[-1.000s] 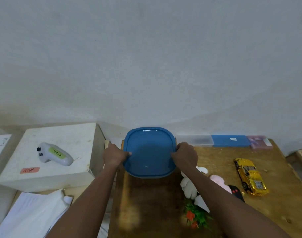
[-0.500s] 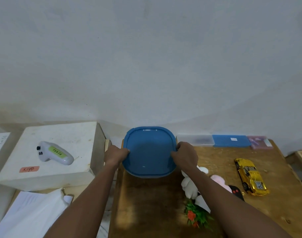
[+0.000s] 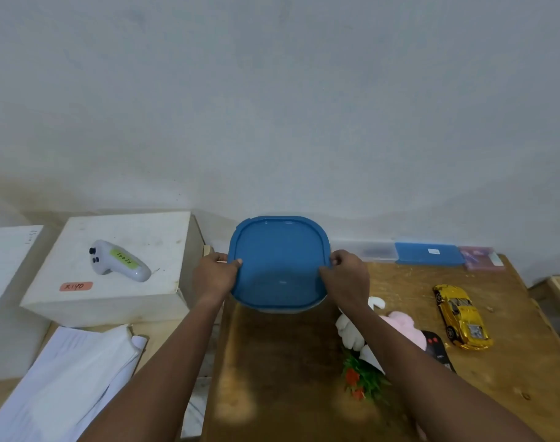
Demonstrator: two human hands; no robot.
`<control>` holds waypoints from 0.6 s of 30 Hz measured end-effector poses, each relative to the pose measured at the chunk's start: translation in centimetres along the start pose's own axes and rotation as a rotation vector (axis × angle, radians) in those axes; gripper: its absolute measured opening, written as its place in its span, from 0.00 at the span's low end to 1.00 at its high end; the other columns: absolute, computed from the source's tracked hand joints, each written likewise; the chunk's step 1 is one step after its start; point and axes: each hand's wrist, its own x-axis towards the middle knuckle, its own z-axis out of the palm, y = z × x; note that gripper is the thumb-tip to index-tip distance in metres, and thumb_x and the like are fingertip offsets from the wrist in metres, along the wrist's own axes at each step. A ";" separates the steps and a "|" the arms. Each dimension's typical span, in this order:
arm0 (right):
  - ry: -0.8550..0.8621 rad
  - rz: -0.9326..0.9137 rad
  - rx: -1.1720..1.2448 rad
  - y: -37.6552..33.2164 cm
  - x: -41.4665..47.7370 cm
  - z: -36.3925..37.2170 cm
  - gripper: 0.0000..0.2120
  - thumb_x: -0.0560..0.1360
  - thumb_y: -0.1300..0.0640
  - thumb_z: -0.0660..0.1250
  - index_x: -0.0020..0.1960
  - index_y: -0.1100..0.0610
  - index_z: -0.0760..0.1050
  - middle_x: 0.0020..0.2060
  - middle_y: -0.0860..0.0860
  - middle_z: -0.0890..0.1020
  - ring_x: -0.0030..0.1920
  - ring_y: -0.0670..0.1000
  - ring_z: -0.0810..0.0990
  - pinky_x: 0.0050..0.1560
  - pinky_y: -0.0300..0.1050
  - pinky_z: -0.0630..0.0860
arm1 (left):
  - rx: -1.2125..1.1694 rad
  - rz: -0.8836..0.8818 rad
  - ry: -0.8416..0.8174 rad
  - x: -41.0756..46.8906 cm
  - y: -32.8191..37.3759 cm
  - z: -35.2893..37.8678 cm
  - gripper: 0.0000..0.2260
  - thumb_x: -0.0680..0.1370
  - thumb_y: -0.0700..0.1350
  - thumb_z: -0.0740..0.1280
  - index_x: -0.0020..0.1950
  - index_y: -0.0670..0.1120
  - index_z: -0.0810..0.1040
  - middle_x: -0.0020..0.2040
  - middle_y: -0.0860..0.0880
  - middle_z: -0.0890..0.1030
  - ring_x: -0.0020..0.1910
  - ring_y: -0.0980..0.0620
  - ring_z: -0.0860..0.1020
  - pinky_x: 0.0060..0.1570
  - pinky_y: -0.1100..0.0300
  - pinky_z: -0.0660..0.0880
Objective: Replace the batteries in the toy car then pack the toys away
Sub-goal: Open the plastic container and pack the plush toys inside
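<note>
A blue-lidded container (image 3: 278,266) stands at the far left end of the wooden table (image 3: 511,371). My left hand (image 3: 213,275) grips its left rim and my right hand (image 3: 347,277) grips its right rim, thumbs on the lid. A gold toy car (image 3: 462,315) lies on the table to the right. Next to my right forearm lie a black remote control (image 3: 436,347), a pink and white plush toy (image 3: 399,323) and a small plastic plant with red flowers (image 3: 363,378), all partly hidden by the arm.
A white box (image 3: 125,266) left of the table carries a white handheld controller (image 3: 119,261). White papers (image 3: 61,384) lie below it. Flat clear, blue and pink cases (image 3: 430,254) line the table's far edge by the wall.
Both hands stay on the container's sides. The thumbs have shifted a little on the lid's rim; the container has barely moved.
</note>
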 end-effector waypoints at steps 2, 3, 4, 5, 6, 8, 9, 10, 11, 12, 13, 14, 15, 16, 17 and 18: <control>0.009 -0.013 0.054 0.2 -1.5 -0.3 0.05 0.66 0.59 0.70 0.41 0.57 0.76 0.35 0.50 0.78 0.38 0.51 0.75 0.35 0.44 0.70 | -0.012 0.024 0.067 -1.7 -0.7 -0.6 0.10 0.76 0.54 0.72 0.50 0.47 0.82 0.44 0.50 0.82 0.45 0.48 0.81 0.44 0.54 0.78; 0.021 -0.037 0.070 0.4 -2.5 -0.5 0.06 0.66 0.59 0.71 0.43 0.57 0.78 0.36 0.49 0.78 0.39 0.51 0.75 0.36 0.43 0.69 | -0.032 0.047 0.098 -3.0 -1.0 -0.9 0.09 0.76 0.52 0.72 0.48 0.47 0.82 0.42 0.50 0.82 0.44 0.47 0.81 0.43 0.55 0.77; 0.038 -0.056 0.086 0.6 -3.3 -0.6 0.08 0.67 0.59 0.73 0.45 0.57 0.79 0.38 0.49 0.79 0.40 0.51 0.76 0.38 0.42 0.68 | -0.051 0.071 0.121 -4.0 -1.3 -1.2 0.07 0.76 0.51 0.72 0.47 0.47 0.82 0.41 0.50 0.82 0.44 0.47 0.81 0.42 0.56 0.75; 0.054 -0.065 0.110 0.9 -4.2 -0.7 0.09 0.67 0.59 0.73 0.46 0.57 0.80 0.38 0.50 0.79 0.40 0.50 0.76 0.39 0.42 0.69 | -0.059 0.096 0.140 -5.0 -1.6 -1.4 0.06 0.77 0.49 0.72 0.46 0.47 0.82 0.40 0.50 0.81 0.43 0.47 0.80 0.42 0.57 0.72; 0.062 -0.071 0.137 1.1 -5.3 -1.0 0.09 0.67 0.59 0.74 0.47 0.57 0.80 0.39 0.50 0.80 0.41 0.50 0.76 0.39 0.42 0.72 | -0.060 0.123 0.166 -6.5 -2.0 -1.7 0.06 0.77 0.49 0.72 0.47 0.47 0.82 0.41 0.50 0.81 0.42 0.48 0.79 0.42 0.58 0.71; 0.056 -0.084 0.174 1.9 -7.6 -1.7 0.10 0.67 0.58 0.74 0.48 0.56 0.80 0.40 0.50 0.81 0.41 0.50 0.78 0.40 0.45 0.76 | -0.045 0.163 0.223 -9.2 -3.2 -2.1 0.10 0.77 0.48 0.72 0.53 0.43 0.85 0.45 0.48 0.83 0.43 0.49 0.78 0.44 0.59 0.70; 0.048 -0.093 0.188 2.4 -8.7 -2.1 0.11 0.67 0.57 0.74 0.49 0.56 0.80 0.41 0.50 0.82 0.42 0.49 0.78 0.40 0.45 0.77 | -0.035 0.173 0.247 -10.6 -3.9 -2.2 0.13 0.77 0.49 0.73 0.57 0.42 0.84 0.49 0.46 0.83 0.45 0.48 0.78 0.46 0.59 0.70; 0.039 -0.095 0.200 2.9 -9.9 -2.4 0.11 0.67 0.58 0.73 0.49 0.57 0.80 0.41 0.50 0.81 0.41 0.49 0.78 0.40 0.45 0.77 | -0.032 0.179 0.263 -11.9 -4.6 -2.2 0.15 0.77 0.49 0.73 0.60 0.41 0.84 0.52 0.45 0.83 0.48 0.47 0.79 0.47 0.59 0.69; 0.031 -0.089 0.216 3.3 -11.3 -2.7 0.11 0.67 0.58 0.73 0.50 0.57 0.80 0.40 0.50 0.81 0.41 0.50 0.78 0.40 0.45 0.77 | -0.036 0.181 0.267 -13.3 -5.5 -2.2 0.17 0.77 0.49 0.73 0.62 0.42 0.83 0.53 0.43 0.82 0.51 0.46 0.79 0.49 0.58 0.70; 0.023 -0.077 0.233 3.9 -12.7 -3.1 0.12 0.67 0.58 0.74 0.50 0.57 0.80 0.40 0.49 0.81 0.41 0.50 0.78 0.40 0.44 0.76 | -0.043 0.176 0.263 -14.7 -6.4 -2.2 0.18 0.76 0.49 0.73 0.63 0.42 0.82 0.54 0.43 0.81 0.53 0.45 0.79 0.50 0.58 0.70; 0.010 -0.058 0.244 4.5 -14.0 -3.2 0.12 0.66 0.59 0.74 0.50 0.57 0.80 0.40 0.49 0.81 0.42 0.50 0.78 0.40 0.44 0.76 | -0.038 0.165 0.251 -16.0 -7.4 -2.1 0.18 0.76 0.49 0.73 0.64 0.42 0.82 0.53 0.43 0.80 0.53 0.45 0.79 0.50 0.58 0.70; -0.012 -0.041 0.250 5.2 -15.3 -3.4 0.12 0.66 0.60 0.74 0.50 0.57 0.80 0.41 0.49 0.81 0.42 0.51 0.79 0.41 0.45 0.77 | -0.020 0.154 0.236 -17.2 -8.5 -2.0 0.19 0.76 0.49 0.73 0.64 0.43 0.81 0.52 0.43 0.80 0.51 0.46 0.79 0.49 0.57 0.71; -0.044 -0.024 0.251 5.8 -16.7 -3.6 0.12 0.67 0.60 0.74 0.50 0.57 0.80 0.42 0.50 0.81 0.43 0.51 0.79 0.41 0.46 0.78 | 0.010 0.149 0.226 -18.4 -9.5 -1.9 0.20 0.75 0.49 0.74 0.64 0.43 0.81 0.51 0.44 0.79 0.50 0.46 0.79 0.47 0.56 0.72; -0.078 -0.013 0.247 6.5 -18.0 -3.7 0.12 0.67 0.60 0.73 0.51 0.56 0.80 0.43 0.50 0.81 0.43 0.51 0.79 0.41 0.47 0.78 | 0.035 0.145 0.218 -19.6 -10.6 -1.8 0.20 0.74 0.49 0.74 0.64 0.43 0.81 0.50 0.44 0.78 0.48 0.45 0.79 0.46 0.55 0.74; -0.108 -0.006 0.230 7.2 -19.1 -3.9 0.12 0.68 0.60 0.73 0.51 0.56 0.79 0.43 0.50 0.81 0.43 0.50 0.79 0.41 0.46 0.78 | 0.053 0.140 0.210 -20.7 -11.6 -1.8 0.20 0.73 0.50 0.74 0.63 0.42 0.82 0.49 0.44 0.78 0.48 0.44 0.79 0.45 0.54 0.75; -0.125 -0.002 0.200 7.7 -20.1 -3.9 0.11 0.69 0.59 0.73 0.51 0.55 0.79 0.43 0.49 0.81 0.43 0.49 0.78 0.40 0.44 0.75 | 0.063 0.126 0.202 -21.6 -12.4 -1.7 0.20 0.73 0.50 0.75 0.61 0.42 0.82 0.48 0.44 0.77 0.48 0.43 0.79 0.45 0.54 0.75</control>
